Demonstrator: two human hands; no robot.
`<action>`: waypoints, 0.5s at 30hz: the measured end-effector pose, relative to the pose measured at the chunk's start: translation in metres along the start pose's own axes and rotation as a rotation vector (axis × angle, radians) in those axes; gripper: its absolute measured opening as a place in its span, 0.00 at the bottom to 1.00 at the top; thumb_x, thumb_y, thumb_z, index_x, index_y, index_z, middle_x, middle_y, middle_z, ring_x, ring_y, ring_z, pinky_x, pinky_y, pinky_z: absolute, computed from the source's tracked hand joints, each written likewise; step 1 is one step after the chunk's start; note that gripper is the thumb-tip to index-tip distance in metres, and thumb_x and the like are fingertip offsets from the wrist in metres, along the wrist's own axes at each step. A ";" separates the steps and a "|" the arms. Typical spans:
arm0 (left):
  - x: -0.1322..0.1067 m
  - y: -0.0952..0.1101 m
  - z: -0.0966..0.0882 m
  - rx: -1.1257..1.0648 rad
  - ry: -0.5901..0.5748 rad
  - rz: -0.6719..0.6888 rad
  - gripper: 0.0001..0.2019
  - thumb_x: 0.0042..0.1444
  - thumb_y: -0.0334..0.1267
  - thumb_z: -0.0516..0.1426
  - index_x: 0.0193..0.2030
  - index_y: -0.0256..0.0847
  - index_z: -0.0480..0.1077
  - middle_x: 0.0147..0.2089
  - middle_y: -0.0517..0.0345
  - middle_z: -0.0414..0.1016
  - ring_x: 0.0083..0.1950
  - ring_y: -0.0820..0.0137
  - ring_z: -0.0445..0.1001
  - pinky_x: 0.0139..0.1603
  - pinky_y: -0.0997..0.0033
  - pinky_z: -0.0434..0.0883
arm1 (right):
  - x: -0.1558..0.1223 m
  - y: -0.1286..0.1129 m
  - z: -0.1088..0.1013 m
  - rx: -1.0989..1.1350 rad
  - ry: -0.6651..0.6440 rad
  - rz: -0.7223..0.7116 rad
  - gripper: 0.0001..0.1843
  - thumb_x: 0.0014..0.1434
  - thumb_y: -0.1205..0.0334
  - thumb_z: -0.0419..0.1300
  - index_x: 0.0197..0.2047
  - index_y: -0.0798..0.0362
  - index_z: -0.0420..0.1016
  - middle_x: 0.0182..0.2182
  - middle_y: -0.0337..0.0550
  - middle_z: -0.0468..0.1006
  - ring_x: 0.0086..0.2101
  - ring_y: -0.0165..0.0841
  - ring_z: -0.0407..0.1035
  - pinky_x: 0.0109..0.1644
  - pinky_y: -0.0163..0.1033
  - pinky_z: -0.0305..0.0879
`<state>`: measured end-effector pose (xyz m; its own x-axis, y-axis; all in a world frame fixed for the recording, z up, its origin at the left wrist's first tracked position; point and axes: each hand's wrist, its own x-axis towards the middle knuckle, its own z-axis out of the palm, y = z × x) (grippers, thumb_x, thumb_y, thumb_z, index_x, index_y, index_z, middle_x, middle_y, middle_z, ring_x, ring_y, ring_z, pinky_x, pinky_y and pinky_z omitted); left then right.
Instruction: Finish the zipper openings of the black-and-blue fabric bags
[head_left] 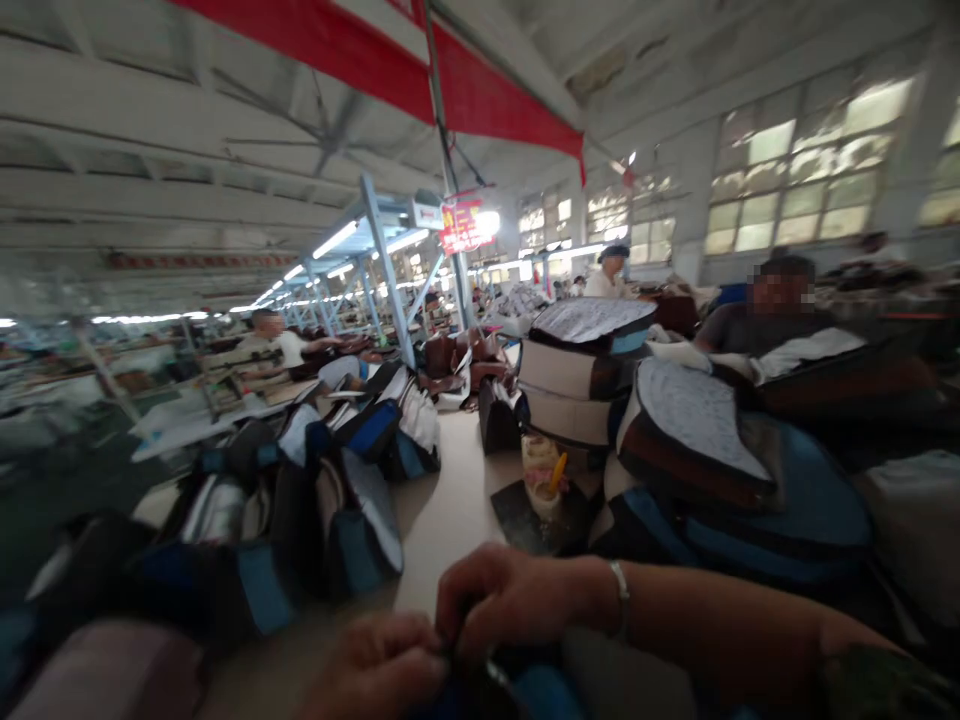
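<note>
Your left hand [375, 665], right hand [510, 600] both pinched tight on blue-black bag piece [536, 692], low over desk [450, 510]. Piece mostly cropped, long axis can't tell. Red sign [461, 225] overhead: writing blurred, unreadable.

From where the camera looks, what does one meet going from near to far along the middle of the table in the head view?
Left hand and right hand, both gripping a blue piece → cup on a dark mat → stack of bag panels → person in a cap → windows.
</note>
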<state>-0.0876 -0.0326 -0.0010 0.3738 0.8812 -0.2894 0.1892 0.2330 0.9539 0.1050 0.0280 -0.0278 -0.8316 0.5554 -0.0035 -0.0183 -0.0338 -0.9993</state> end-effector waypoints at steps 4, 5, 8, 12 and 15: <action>-0.018 0.014 0.019 -0.086 0.029 -0.027 0.09 0.40 0.39 0.63 0.26 0.33 0.73 0.20 0.63 0.64 0.21 0.78 0.55 0.23 0.75 0.49 | -0.018 -0.012 0.006 0.069 -0.026 -0.068 0.10 0.47 0.67 0.65 0.34 0.61 0.73 0.25 0.35 0.70 0.26 0.23 0.59 0.29 0.29 0.53; -0.019 0.016 0.019 -0.091 0.015 -0.033 0.09 0.42 0.38 0.62 0.27 0.33 0.73 0.20 0.63 0.64 0.21 0.79 0.55 0.23 0.75 0.49 | -0.020 -0.013 0.005 0.092 -0.047 -0.090 0.09 0.48 0.67 0.64 0.34 0.61 0.72 0.26 0.36 0.69 0.27 0.23 0.59 0.30 0.30 0.53; -0.021 0.020 0.019 -0.064 0.003 -0.027 0.07 0.43 0.36 0.62 0.27 0.33 0.73 0.21 0.64 0.63 0.21 0.79 0.55 0.23 0.75 0.50 | -0.026 -0.012 0.006 0.073 -0.068 -0.150 0.07 0.53 0.66 0.63 0.34 0.60 0.71 0.30 0.37 0.68 0.31 0.25 0.60 0.34 0.31 0.55; -0.025 0.021 0.021 -0.006 0.023 -0.019 0.07 0.42 0.36 0.61 0.24 0.34 0.71 0.20 0.65 0.61 0.22 0.78 0.54 0.23 0.74 0.48 | -0.034 -0.017 0.013 -0.222 -0.005 -0.302 0.03 0.59 0.67 0.59 0.35 0.58 0.70 0.33 0.41 0.70 0.34 0.28 0.63 0.38 0.35 0.59; -0.025 0.021 0.021 0.002 0.014 -0.025 0.06 0.43 0.36 0.60 0.23 0.34 0.70 0.19 0.67 0.57 0.21 0.78 0.51 0.24 0.73 0.47 | -0.039 -0.022 0.019 -0.566 0.081 -0.475 0.02 0.59 0.71 0.56 0.36 0.57 0.69 0.35 0.43 0.71 0.34 0.29 0.64 0.39 0.36 0.62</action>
<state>-0.0742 -0.0584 0.0242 0.3561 0.8808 -0.3121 0.2001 0.2544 0.9462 0.1272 -0.0087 -0.0053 -0.7613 0.4640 0.4530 -0.0583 0.6468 -0.7605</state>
